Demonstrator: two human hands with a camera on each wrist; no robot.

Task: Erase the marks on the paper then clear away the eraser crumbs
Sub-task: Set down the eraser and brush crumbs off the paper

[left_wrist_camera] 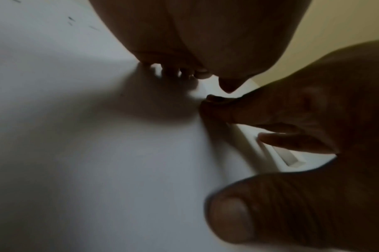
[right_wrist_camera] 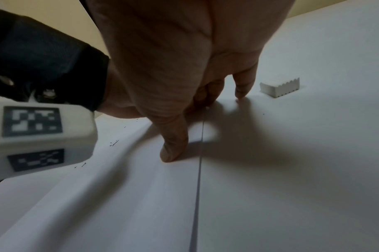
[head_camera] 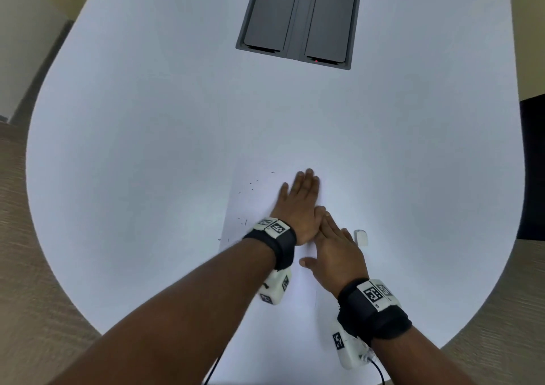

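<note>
A white sheet of paper (head_camera: 265,266) lies on the white table (head_camera: 147,148) in front of me. My left hand (head_camera: 306,193) lies flat on its upper part, fingers straight and pointing away. Just right of it, my right hand (head_camera: 321,237) also lies flat, its fingers over the left thumb and its thumb (right_wrist_camera: 171,153) pressing the paper (right_wrist_camera: 141,204) near the right edge. Small dark eraser crumbs (head_camera: 250,182) are scattered on the sheet's left side and along its left edge (head_camera: 243,221). The white eraser (head_camera: 360,237) sits on the table beside my right hand, untouched (right_wrist_camera: 280,87).
A grey cable box (head_camera: 298,18) with two lids is set into the table at the far middle. A dark chair (head_camera: 533,172) stands at the right edge. The floor shows beyond the rounded table edge on both sides.
</note>
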